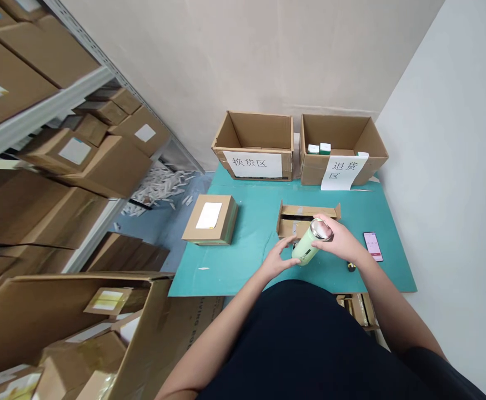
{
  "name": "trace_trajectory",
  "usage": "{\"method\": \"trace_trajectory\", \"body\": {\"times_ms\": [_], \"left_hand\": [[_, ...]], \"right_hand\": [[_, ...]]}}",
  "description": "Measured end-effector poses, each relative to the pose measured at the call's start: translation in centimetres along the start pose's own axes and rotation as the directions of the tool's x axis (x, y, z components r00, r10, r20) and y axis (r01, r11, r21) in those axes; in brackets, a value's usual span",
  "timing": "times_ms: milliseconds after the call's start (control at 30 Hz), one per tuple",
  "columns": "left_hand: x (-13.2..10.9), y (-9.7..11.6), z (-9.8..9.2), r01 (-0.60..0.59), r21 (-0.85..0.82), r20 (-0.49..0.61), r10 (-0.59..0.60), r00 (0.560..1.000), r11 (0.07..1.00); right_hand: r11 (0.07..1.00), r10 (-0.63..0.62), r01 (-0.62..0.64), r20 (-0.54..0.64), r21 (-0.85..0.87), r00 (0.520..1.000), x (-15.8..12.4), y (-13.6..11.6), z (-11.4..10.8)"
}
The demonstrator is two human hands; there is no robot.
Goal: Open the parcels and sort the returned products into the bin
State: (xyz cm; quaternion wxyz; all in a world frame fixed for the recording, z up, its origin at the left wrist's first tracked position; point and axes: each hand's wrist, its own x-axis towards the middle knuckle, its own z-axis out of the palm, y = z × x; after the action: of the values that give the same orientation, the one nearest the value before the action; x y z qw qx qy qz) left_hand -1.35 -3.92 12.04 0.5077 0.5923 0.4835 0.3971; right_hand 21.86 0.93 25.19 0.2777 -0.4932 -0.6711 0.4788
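Note:
A pale green thermos bottle [306, 246] with a shiny metal lid is held tilted above the near part of the table. Around the lid end, the fingers of my right hand [339, 240] are closed. My left hand [276, 259] supports the lower end, thumb under it and fingers along its far side. Just behind the bottle lies an opened small cardboard box [286, 226] with its flaps up; the bottle and my hands cover part of it.
A closed carton [209, 218] with a white label sits on the teal table [255, 205] at left. Two open cartons, one left [259, 130] and one right [338, 130], carry paper signs at the back. A phone [372, 246] lies right. Box-laden shelves [88, 233] stand left.

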Motion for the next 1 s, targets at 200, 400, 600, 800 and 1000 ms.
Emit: {"method": "trace_trajectory", "body": {"times_ms": [200, 400, 600, 800, 1000], "left_hand": [[-0.2, -4.2, 0.4, 0.276, 0.038, -0.266, -0.256, 0.929, 0.961], [0.5, -6.0, 2.0, 0.38, 0.077, -0.166, -0.364, 0.917, 0.922], [2.3, -7.2, 2.4, 0.301, 0.133, -0.066, -0.294, 0.954, 0.944], [2.9, -8.6, 2.7, 0.27, 0.26, -0.049, -0.266, 0.963, 0.927], [2.8, -9.1, 2.9, 0.229, 0.321, -0.053, -0.224, 0.973, 0.919]], "right_hand": [[0.997, 0.024, -0.031, -0.099, -0.074, 0.995, -2.9, 0.7, 0.1], [0.985, 0.054, -0.066, -0.078, -0.161, 0.995, -4.9, 0.7, 1.6], [0.967, 0.033, -0.043, -0.043, -0.252, 0.999, -5.3, 1.5, 3.8], [0.935, -0.014, -0.026, -0.109, -0.355, 0.994, -4.7, 3.3, 5.5], [0.894, -0.106, 0.004, -0.203, -0.449, 0.973, -4.1, 4.6, 6.5]]}}
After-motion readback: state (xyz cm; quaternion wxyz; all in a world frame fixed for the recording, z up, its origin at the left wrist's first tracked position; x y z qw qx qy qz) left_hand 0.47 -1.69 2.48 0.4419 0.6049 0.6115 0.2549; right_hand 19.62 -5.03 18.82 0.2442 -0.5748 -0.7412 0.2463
